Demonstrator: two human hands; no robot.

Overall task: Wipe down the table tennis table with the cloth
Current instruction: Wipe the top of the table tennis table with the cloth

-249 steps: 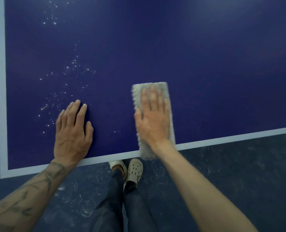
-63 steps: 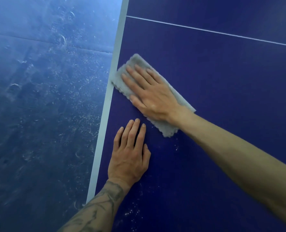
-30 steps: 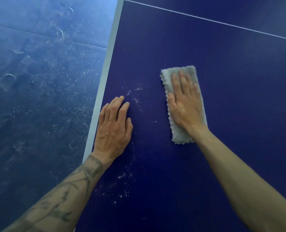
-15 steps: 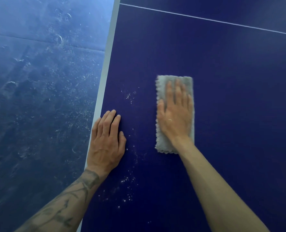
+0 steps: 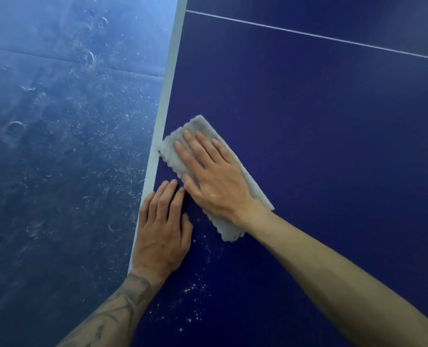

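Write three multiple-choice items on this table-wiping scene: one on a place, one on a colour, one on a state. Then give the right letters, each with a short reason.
1. Where does the cloth lie?
A. on the floor
B. on the table, its far corner at the white edge stripe
C. draped over the left forearm

2. What colour is the table top?
A. green
B. red
C. dark blue

3. How is the right hand placed?
A. flat, palm down on the cloth
B. clenched in a fist around a bunched cloth
C. raised clear of the table

Answers:
1 B: the cloth's corner reaches the white edge stripe.
2 C: the surface is dark blue with white lines.
3 A: the fingers are spread flat over the cloth, with the left hand flat on the table beside it.
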